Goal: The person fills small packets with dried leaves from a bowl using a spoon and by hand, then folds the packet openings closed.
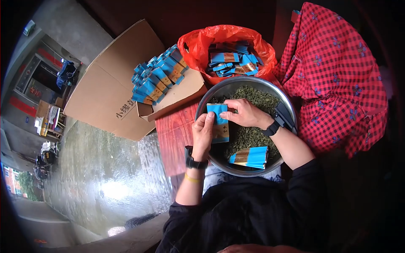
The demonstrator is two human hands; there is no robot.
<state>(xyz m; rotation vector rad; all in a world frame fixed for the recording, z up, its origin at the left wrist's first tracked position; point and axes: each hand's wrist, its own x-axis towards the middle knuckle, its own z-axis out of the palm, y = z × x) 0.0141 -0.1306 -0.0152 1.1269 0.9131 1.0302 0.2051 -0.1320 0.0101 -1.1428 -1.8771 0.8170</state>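
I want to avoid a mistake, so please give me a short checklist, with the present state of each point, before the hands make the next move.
1. Blue-and-brown packet held steady: ok; the left hand and right hand both grip it.
2. Right hand free: not ok; it is at the packet's upper part.
3. Packet's mouth open: cannot tell; its inside does not show.
4. Green leaves close by: ok; they lie in the metal basin beneath the hands.
5. Small stack of packets together: ok; slightly fanned, on the basin's near side.
6. Room in the cardboard box: ok; bare floor shows beside its packets.
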